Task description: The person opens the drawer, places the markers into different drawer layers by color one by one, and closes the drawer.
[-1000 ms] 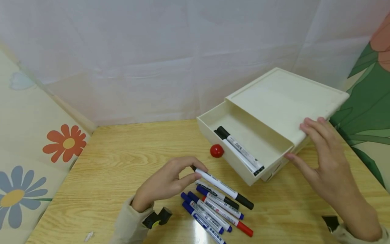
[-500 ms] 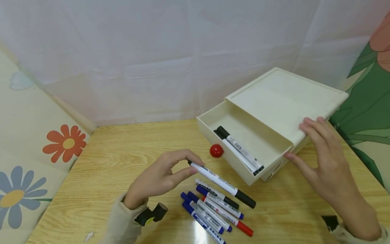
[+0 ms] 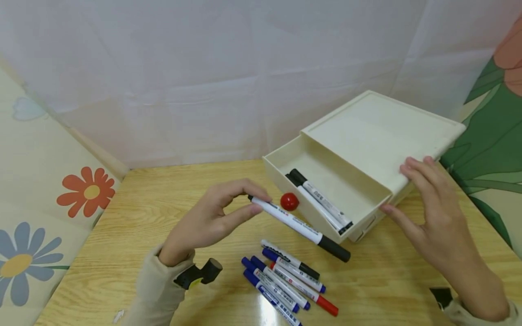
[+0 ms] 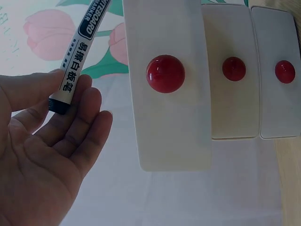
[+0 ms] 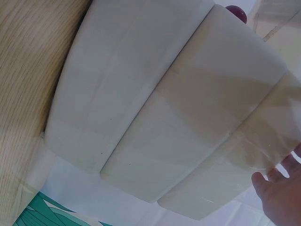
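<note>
While in the left hand's (image 3: 205,222) pinch, a marker (image 3: 290,221); right hand (image 3: 442,226) unclenched against cabinet (image 3: 379,140).

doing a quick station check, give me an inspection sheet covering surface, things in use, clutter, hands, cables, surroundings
Surface: wood-grain table.
Things in use: cream drawer unit, top drawer pulled out with two black-capped markers inside; six loose markers on the table, four blue, one red, one black.
Clutter: small white scrap near the front left.
Hands: left hand pinches a whiteboard marker; right hand rests on the unit's edge.
Cables: nothing seen.
Surroundings: white sheet behind; floral panels both sides.
</note>
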`<state>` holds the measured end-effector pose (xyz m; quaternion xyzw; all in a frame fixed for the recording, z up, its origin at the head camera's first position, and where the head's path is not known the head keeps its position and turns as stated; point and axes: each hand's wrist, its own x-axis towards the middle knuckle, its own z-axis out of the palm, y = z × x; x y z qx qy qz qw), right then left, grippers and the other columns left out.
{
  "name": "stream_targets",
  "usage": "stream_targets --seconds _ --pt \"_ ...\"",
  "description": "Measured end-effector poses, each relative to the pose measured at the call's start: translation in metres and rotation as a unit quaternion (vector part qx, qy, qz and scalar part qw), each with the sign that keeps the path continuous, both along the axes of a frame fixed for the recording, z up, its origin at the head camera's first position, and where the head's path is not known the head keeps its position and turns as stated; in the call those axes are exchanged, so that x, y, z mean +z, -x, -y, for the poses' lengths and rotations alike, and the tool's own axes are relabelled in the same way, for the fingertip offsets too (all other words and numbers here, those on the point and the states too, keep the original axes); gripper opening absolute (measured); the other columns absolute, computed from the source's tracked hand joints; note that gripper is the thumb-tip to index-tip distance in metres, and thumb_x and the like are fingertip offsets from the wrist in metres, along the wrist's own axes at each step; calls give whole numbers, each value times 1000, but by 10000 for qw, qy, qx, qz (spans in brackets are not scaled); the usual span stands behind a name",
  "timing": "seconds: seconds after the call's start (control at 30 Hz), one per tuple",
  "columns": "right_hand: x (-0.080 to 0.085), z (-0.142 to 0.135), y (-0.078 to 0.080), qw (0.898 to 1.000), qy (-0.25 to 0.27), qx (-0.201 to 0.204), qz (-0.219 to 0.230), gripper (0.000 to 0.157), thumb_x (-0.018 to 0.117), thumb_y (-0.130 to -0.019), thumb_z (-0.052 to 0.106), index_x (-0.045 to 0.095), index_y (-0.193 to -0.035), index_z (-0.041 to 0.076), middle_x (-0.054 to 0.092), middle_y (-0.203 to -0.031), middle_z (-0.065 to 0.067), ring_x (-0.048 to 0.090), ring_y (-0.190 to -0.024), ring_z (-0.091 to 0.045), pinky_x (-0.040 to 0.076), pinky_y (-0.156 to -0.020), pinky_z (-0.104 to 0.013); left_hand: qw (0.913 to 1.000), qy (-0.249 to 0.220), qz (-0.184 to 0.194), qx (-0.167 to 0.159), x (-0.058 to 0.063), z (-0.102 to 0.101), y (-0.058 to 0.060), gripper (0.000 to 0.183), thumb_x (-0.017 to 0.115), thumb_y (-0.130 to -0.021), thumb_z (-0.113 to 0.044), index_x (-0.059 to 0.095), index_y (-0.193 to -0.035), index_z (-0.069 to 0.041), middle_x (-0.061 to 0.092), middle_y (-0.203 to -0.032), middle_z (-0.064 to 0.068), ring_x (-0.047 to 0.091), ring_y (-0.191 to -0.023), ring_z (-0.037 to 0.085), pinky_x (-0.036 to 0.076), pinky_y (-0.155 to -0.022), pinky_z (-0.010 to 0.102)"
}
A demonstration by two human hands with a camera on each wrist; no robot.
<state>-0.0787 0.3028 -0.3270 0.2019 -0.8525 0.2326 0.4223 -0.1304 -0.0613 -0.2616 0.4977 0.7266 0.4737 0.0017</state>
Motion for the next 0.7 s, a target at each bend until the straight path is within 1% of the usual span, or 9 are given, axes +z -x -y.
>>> stream_targets --seconds 0.2,0.23,0.33,0.6,0.7 --pt "0 2 0 9999 53 45 -88 85 48 -94 62 52 -128 -16 50 -134 -34 36 -144 -39 22 -126 -37 9997 -142 -183 60 9 -7 6 17 59 -95 3 65 -112 1 72 -104 11 64 -93 14 55 -83 29" --pt "0 2 0 9999 66 58 -103 85 48 -94 62 52 -128 -16 50 -134 -34 36 -144 -39 22 -126 -37 9997 -164 -181 71 10 -8 8 17 58 -96 2 64 -112 1 71 -104 11 64 -92 14 54 -80 29" --pt "0 3 -1 9999 83 62 -117 85 49 -94 62 52 -127 -16 50 -133 -35 36 -144 -38 23 -126 -37 9997 -180 -140 121 13 -13 13 16 57 -98 -2 64 -113 1 71 -105 11 63 -91 13 54 -80 29" --pt "1 4 -1 9997 133 89 -177 83 49 -94 61 52 -127 -15 51 -133 -34 36 -144 -36 23 -125 -37 9990 121 -150 407 21 -23 25 19 59 -96 1 65 -114 0 71 -109 10 65 -98 14 56 -87 31" --pt "1 4 -1 9997 131 78 -181 83 49 -94 61 52 -127 -15 51 -133 -34 36 -144 -36 23 -125 -37 9988 171 -102 439 24 -26 31 19 59 -96 3 65 -114 1 71 -108 11 65 -95 17 55 -84 31"
